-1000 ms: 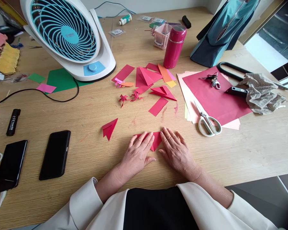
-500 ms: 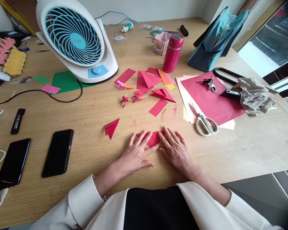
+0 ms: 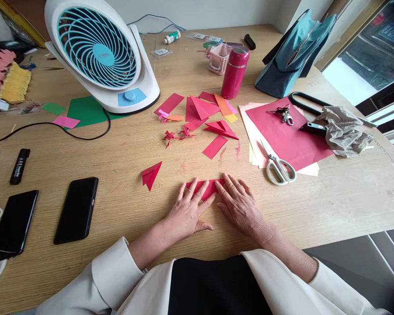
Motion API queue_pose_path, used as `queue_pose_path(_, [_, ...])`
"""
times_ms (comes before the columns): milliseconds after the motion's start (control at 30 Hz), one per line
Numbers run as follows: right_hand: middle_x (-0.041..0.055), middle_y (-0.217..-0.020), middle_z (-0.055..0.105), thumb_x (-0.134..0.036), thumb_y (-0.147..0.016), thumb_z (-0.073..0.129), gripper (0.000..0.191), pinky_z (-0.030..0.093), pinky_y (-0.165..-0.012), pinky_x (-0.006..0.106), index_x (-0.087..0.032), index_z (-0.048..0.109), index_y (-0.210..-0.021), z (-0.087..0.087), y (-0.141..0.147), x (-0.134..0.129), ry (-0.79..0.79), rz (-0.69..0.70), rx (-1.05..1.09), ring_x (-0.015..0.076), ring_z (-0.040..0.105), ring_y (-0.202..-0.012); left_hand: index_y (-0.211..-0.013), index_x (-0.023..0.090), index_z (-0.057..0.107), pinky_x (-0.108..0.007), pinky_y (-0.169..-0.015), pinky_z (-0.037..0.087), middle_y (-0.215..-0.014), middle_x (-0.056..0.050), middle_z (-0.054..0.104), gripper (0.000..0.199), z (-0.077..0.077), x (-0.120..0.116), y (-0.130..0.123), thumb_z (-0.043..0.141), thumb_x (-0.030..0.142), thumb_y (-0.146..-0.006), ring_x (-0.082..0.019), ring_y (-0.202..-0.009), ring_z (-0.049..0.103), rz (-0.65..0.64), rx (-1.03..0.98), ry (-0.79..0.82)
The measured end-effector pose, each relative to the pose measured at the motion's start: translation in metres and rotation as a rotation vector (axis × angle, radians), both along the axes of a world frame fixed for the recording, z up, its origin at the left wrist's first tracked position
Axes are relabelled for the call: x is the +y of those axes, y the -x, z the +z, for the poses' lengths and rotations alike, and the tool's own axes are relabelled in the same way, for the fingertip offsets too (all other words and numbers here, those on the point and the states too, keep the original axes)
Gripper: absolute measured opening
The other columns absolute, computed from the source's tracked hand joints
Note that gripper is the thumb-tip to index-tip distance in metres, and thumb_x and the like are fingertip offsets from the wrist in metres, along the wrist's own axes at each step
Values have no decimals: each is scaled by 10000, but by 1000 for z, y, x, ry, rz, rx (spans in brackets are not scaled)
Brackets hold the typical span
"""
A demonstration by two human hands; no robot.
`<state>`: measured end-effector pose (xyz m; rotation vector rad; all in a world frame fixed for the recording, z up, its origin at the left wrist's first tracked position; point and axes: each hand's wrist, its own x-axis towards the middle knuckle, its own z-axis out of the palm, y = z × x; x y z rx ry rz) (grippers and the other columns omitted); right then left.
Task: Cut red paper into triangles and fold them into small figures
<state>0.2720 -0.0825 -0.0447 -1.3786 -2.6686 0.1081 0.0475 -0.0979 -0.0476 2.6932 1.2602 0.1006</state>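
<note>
A piece of folded red paper (image 3: 207,188) lies flat on the table, with its ends under my two hands. My left hand (image 3: 191,209) rests on its left part, fingers spread. On the right part lie the outstretched fingers of my right hand (image 3: 239,203). Both palms face down and cover much of the paper. To the left of my hands is a small folded red paper piece (image 3: 151,175) with a pointed tip. Farther back sit a folded red paper shape (image 3: 222,128), a red paper strip (image 3: 214,146) and small twisted red paper figures (image 3: 185,132).
White-handled scissors (image 3: 280,171) lie on a stack of paper (image 3: 287,135) at the right. A fan (image 3: 101,57), a red thermos (image 3: 235,73) and a blue bag (image 3: 290,57) stand at the back. Two phones (image 3: 76,210) and a black marker (image 3: 19,166) are at the left.
The view has shifted slightly, so the table's things sit a little farther left. Both hands stay flat on the folded red paper, with hardly any movement.
</note>
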Motion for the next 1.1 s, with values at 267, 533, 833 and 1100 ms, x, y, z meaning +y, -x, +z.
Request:
queue_pose_path(267, [202,-1597,284,-330,-968,536,544,338,-1109,524,-191,426,-1482,3,-9,4,18,66,33,331,335,-1445,-1525,341,331,-701,-1105,175,-1622,-146,246,893,1,-1,-2,527,759,-761,-471,-1469,134,-7,-7,29])
queue_pose_path(533, [148,-1150,642,-244,-950,538,292,488,-872,413,-151,590,-1222,12,-9,37,65,-29,213,276,591,-1034,-1403,116,517,-611,-1129,250,-1520,-180,440,794,8,9,-5,337,706,-904,-387,-1429,304,-4,-92,-26])
queue_pose_path(833, [60,-872,594,-309,-894,637,126,476,-751,339,-199,577,-899,9,-1,55,207,-199,273,219,588,-810,-1142,157,667,-431,-982,492,-1366,-117,615,258,1,19,-11,475,177,-971,-267,-1250,547,46,-213,-169])
queue_pose_path(1100, [14,-770,547,-308,-879,635,180,418,-627,289,-204,540,-768,14,-1,61,324,-269,420,167,537,-691,-1280,72,589,-400,-1099,471,-1409,-158,572,351,-5,18,-6,460,135,-960,-254,-1323,510,33,-213,-138])
